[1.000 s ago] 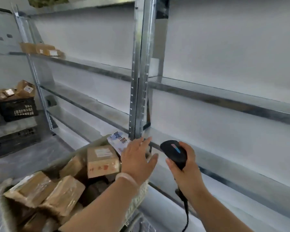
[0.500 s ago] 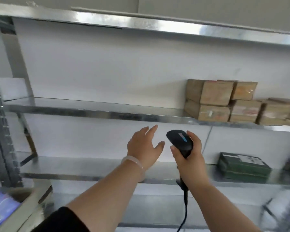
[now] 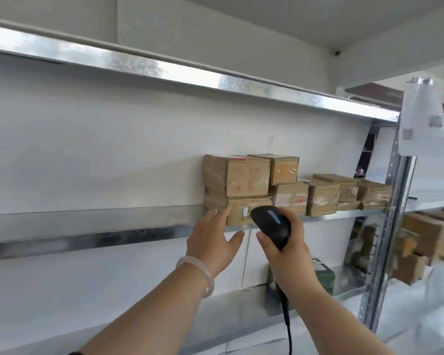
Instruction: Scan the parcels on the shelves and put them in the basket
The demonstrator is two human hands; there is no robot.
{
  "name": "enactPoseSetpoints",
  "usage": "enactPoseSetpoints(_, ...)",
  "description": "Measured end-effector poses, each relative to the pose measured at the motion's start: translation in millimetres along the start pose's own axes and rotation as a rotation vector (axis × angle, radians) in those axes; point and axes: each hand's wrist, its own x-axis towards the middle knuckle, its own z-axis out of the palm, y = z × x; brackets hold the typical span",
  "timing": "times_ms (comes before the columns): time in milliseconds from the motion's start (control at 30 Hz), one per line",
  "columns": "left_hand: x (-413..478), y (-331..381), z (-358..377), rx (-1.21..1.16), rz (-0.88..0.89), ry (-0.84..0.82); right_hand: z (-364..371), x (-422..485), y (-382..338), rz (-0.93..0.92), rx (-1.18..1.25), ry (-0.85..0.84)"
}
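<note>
- White wall (image 3: 113, 149) behind, shaded grey toward the left.
- Small dark dome camera (image 3: 337, 53) high up in the far corner, just under the white ceiling (image 3: 267, 19).
- Translucent sheet (image 3: 420, 119) at the upper right, hanging upright, with grey tape patches on it.

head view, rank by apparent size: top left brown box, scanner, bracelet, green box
1. top left brown box
2. scanner, enlarged by nearness to the camera
3. bracelet and green box: alike; the box is partly hidden behind the right arm
</note>
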Motion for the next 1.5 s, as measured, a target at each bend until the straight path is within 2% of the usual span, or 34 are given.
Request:
enactPoseSetpoints(133, 50.7, -8.7, -8.8, -0.099, 0.054, 0.037, 8.7, 43.7, 3.9, -0.058, -0.031, 0.049)
enactPoseSetpoints(467, 131.8, -15.0, -3.2, -0.188, -0.032, 0.071, 4.8, 147.6, 9.4, -0.105, -0.041, 0.142)
enactPoseSetpoints(800, 184.2, 8.9, 11.9, -0.244, -0.062, 0.174, 11.5, 229.0, 37.4, -0.132, 0.136, 0.064)
enactPoseSetpoints(1167, 163.0, 38.0, 22.7, -0.229, 0.016, 0.353, -14.8, 252.3, 48.9, -0.102, 0.361, -0.026)
enactPoseSetpoints(1300, 141.7, 47.9, 21.4, -0.145, 0.127, 0.466, -24.6, 250.1, 43.9, -0.093, 0.440, -0.038)
enactPoseSetpoints(1500, 108.8, 54.1, 18.8, -0.136, 0.212, 0.534, -30.0, 223.3, 37.1, -0.087, 0.520, -0.100)
